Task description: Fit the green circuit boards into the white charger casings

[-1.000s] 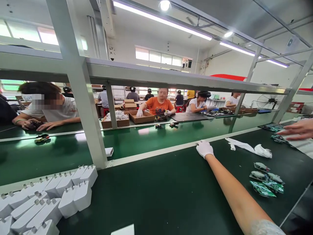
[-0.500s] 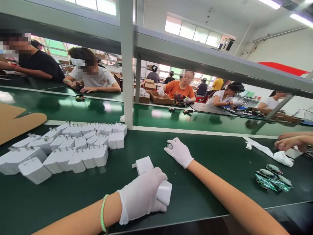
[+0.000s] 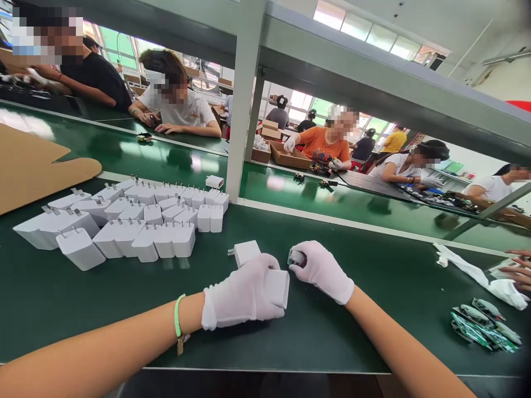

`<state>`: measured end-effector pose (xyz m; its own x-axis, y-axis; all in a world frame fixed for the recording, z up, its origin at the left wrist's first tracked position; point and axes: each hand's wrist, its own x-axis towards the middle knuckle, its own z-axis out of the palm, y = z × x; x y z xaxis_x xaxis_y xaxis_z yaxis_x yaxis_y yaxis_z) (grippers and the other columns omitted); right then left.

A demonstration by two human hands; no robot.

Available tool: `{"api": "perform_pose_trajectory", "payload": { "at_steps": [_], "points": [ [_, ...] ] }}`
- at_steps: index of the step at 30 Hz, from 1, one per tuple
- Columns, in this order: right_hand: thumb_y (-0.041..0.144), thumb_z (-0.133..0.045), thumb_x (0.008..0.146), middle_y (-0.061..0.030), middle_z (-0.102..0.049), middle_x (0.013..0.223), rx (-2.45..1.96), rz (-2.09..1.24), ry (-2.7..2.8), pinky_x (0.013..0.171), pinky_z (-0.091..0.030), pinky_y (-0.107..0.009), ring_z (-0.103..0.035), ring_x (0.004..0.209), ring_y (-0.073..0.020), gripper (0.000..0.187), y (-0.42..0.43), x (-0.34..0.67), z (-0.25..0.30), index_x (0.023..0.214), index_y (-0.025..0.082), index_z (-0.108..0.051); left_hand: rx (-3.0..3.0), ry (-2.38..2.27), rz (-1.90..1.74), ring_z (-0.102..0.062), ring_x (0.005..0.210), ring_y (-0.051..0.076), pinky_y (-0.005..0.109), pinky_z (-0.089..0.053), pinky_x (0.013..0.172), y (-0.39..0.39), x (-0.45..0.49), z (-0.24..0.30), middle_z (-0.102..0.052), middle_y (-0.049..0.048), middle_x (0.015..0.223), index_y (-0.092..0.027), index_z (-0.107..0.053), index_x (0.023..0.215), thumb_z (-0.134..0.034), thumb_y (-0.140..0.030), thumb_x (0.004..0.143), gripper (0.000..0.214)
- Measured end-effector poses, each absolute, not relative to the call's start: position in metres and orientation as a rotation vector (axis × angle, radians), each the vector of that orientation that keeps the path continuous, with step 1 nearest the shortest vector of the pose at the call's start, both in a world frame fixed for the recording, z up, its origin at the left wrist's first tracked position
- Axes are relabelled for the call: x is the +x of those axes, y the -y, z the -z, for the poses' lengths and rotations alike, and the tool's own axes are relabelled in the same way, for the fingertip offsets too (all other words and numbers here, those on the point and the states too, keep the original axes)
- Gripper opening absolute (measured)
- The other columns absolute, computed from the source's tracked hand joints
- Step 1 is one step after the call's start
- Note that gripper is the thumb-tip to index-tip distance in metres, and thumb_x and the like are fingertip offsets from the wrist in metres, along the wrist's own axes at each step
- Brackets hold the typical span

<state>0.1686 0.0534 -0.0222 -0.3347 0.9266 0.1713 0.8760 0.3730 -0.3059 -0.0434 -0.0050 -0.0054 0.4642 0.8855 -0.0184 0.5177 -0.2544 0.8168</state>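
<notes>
Left grip (image 3: 243, 293) gloved in white, I held a white plug charger (image 3: 277, 288) closed in my fingers on the green worktop (image 3: 265, 345), while my right grip (image 3: 321, 271) pinched a small dark component (image 3: 297, 258). A second charger (image 3: 246, 252) sat just beside my left hand, with packed rows of chargers (image 3: 141, 221) farther left and green circuit boards (image 3: 483, 329) off to the right.

The left hand (image 3: 243, 293) and right hand (image 3: 321, 272) wear white cotton gloves (image 3: 232, 298), the left around a white charger (image 3: 276, 287), the right around a dark, glinting part (image 3: 297, 258). A mint-green bracelet (image 3: 177, 315) rings the left wrist. From the hands, white chargers (image 3: 141, 226) and tan cardboard (image 3: 29, 171) lie at 10 o'clock on the dark green tabletop (image 3: 124, 342), bright green circuit boards (image 3: 473, 330) at 4 o'clock.
</notes>
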Motion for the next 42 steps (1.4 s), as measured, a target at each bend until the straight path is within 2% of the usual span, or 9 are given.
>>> {"api": "perform_pose_trajectory", "payload": {
  "at_steps": [4,6,10,14,25,29,34,39,42],
  "points": [
    [0.023,-0.060,0.071,-0.0020,-0.070,0.092,-1.546,-0.404,2.153,0.077,-0.053,-0.035,-0.065,0.078,-0.0173,0.046,-0.038,0.176,0.010,0.117,0.022,-0.054,1.798,-1.228,-0.587,-0.053,0.074,0.015,0.028,-0.047,0.066,-0.003,-0.044,0.002,-0.055,-0.0005,0.092,-0.022,-0.049,0.107,-0.070,-0.029,0.060,0.052],
    [0.020,-0.061,0.068,-0.0020,-0.070,0.096,-1.391,-0.503,2.121,0.078,-0.054,-0.033,-0.066,0.080,-0.0166,0.053,-0.029,0.180,0.003,0.121,0.024,-0.052,1.751,-1.252,-0.581,-0.053,0.074,0.015,0.028,-0.047,0.065,-0.005,-0.043,0.002,-0.055,-0.0003,0.094,-0.023,-0.048,0.109,-0.069,-0.029,0.061,0.052],
    [0.018,-0.062,0.064,-0.0063,-0.066,0.093,-1.040,-0.175,2.224,0.066,-0.055,-0.030,-0.065,0.079,-0.0184,0.035,-0.013,0.178,-0.003,0.100,0.021,-0.061,1.729,-1.293,-0.589,-0.054,0.076,0.016,0.029,-0.048,0.068,-0.006,-0.038,0.005,-0.056,-0.0005,0.094,-0.022,-0.049,0.107,-0.070,-0.027,0.060,0.052],
    [0.019,-0.059,0.067,-0.0046,-0.067,0.086,-0.956,0.154,2.272,0.052,-0.052,-0.023,-0.063,0.065,-0.0142,0.036,-0.005,0.174,-0.005,0.103,0.021,-0.059,1.814,-1.283,-0.629,-0.055,0.075,0.016,0.029,-0.048,0.068,-0.009,-0.033,0.013,-0.056,-0.0010,0.091,-0.023,-0.049,0.106,-0.072,-0.030,0.061,0.051],
    [0.031,-0.058,0.083,-0.0029,-0.067,0.079,-0.944,0.193,2.350,0.049,-0.046,-0.022,-0.060,0.061,-0.0132,0.026,0.005,0.169,-0.004,0.106,0.021,-0.054,1.948,-1.172,-0.649,-0.059,0.076,0.016,0.030,-0.050,0.069,-0.012,-0.029,0.019,-0.060,0.0007,0.092,-0.022,-0.047,0.098,-0.077,-0.030,0.062,0.047],
    [0.045,-0.059,0.086,-0.0032,-0.063,0.079,-0.955,0.087,2.470,0.045,-0.042,-0.024,-0.055,0.059,-0.0147,0.042,0.007,0.166,-0.001,0.120,0.022,-0.050,1.946,-1.137,-0.685,-0.061,0.081,0.018,0.032,-0.051,0.073,-0.012,-0.029,0.017,-0.061,0.0002,0.090,-0.023,-0.050,0.097,-0.078,-0.030,0.058,0.048],
    [0.080,-0.040,0.073,-0.0144,-0.051,0.119,-0.887,-0.197,2.341,0.064,-0.052,-0.035,-0.059,0.081,-0.0217,0.097,0.004,0.165,0.011,0.148,0.025,-0.014,1.909,-1.061,-0.687,-0.062,0.082,0.017,0.031,-0.052,0.075,-0.007,-0.031,0.012,-0.062,-0.0010,0.095,-0.023,-0.051,0.101,-0.080,-0.031,0.059,0.052],
    [0.074,-0.046,0.077,-0.0126,-0.043,0.133,-0.863,-0.695,2.125,0.072,-0.053,-0.037,-0.059,0.081,-0.0182,0.094,-0.001,0.167,0.025,0.148,0.037,0.002,1.837,-1.042,-0.725,-0.061,0.089,0.019,0.034,-0.053,0.079,-0.003,-0.033,0.011,-0.060,0.0021,0.105,-0.023,-0.048,0.106,-0.081,-0.026,0.058,0.058],
    [0.069,-0.048,0.082,-0.0132,-0.052,0.125,-0.909,-1.225,1.965,0.080,-0.052,-0.038,-0.062,0.086,-0.0185,0.095,-0.002,0.165,0.024,0.149,0.030,0.007,1.837,-1.011,-0.788,-0.061,0.093,0.020,0.036,-0.052,0.082,-0.004,-0.034,0.011,-0.058,0.0041,0.112,-0.023,-0.046,0.104,-0.080,-0.020,0.057,0.058]
  ]
}}
